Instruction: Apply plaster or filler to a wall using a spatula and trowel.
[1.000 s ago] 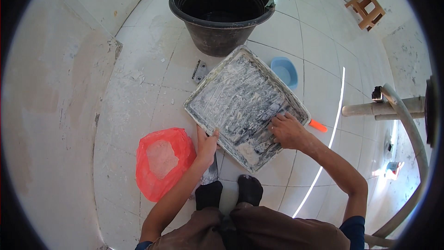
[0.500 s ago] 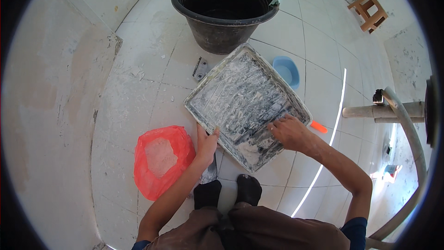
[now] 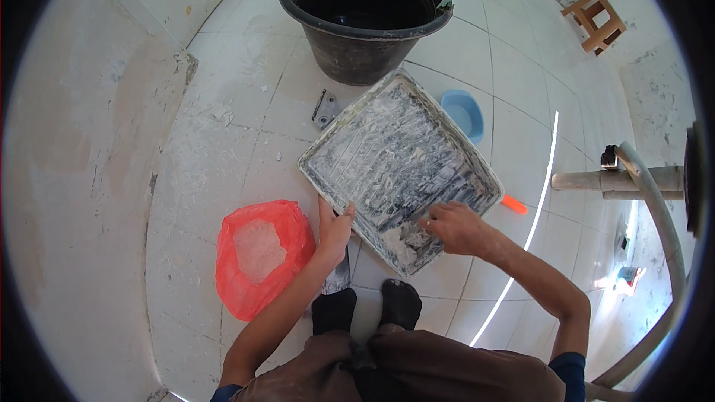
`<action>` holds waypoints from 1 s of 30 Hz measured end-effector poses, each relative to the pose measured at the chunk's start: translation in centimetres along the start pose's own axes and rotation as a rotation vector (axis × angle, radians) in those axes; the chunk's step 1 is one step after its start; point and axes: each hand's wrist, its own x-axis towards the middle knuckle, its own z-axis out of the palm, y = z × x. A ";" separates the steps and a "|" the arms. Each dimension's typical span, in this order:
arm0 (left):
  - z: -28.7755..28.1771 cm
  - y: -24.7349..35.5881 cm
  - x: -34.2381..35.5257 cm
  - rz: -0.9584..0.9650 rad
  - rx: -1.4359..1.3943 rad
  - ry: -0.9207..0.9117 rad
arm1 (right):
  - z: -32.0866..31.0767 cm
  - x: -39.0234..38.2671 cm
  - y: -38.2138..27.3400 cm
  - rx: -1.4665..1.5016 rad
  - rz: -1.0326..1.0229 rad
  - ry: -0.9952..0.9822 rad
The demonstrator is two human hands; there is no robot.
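Observation:
A shallow rectangular tray (image 3: pixel 387 152), crusted with white and grey residue, sits turned cornerwise in front of me. My left hand (image 3: pixel 335 232) grips its near-left rim, thumb over the top and fingers underneath. Inside the tray, close to the near corner, my right hand (image 3: pixel 458 229) is curled with fingertips together against the bottom; whatever they may pinch is too small to make out. Loose pale residue (image 3: pixel 406 242) lies beside those fingertips. Below my left hand, a flat metal blade (image 3: pixel 339 277) pokes out from under the tray. An orange handle (image 3: pixel 515 204) shows past the right corner.
Left of the tray stands a red plastic bag (image 3: pixel 296 253) holding white powder (image 3: pixel 258 251). Beyond it are a black bucket (image 3: pixel 361 52), a small metal plate (image 3: pixel 325 109) and a blue bowl (image 3: pixel 462 115). A brown stool (image 3: pixel 596 24) and grey pipe (image 3: pixel 633 179) are to the right.
My right hand has slid nearer to me and slightly left inside the tray, toward the near corner. Residue there looks more heaped. My left hand keeps its hold.

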 end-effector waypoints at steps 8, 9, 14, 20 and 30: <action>-0.4 -1.0 0.8 0.057 -0.018 -0.023 | -0.3 0.3 0.7 0.062 0.054 0.021; -0.6 -1.1 0.7 0.054 -0.021 -0.029 | -0.2 0.3 0.5 0.087 0.048 0.002; -0.6 -1.5 0.8 0.103 -0.031 -0.043 | -0.6 0.4 0.4 0.051 0.080 0.007; 0.3 -1.2 0.3 0.175 0.017 0.018 | -1.2 1.0 0.6 0.063 0.103 -0.017; 4.8 -3.3 -0.5 0.289 -0.139 0.419 | -1.1 1.2 0.2 0.085 0.090 0.006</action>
